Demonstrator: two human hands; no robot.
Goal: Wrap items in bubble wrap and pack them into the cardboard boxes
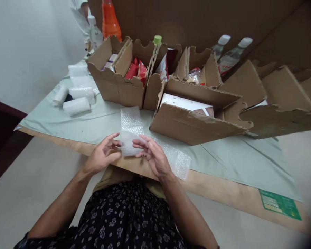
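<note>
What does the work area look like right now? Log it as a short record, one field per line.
Left hand: fingers apart, at the left end of a translucent bubble-wrap roll; contact unclear
Right hand: fingers apart, at the roll's right end; contact unclear
Loose wrap: flat clear bubble-wrap sheets beyond the roll and to its right
Left side: several whitish bubble-wrap rolls on the pale green cloth
Beyond: open brown cardboard bins, the nearest holding a white rectangular item
</note>
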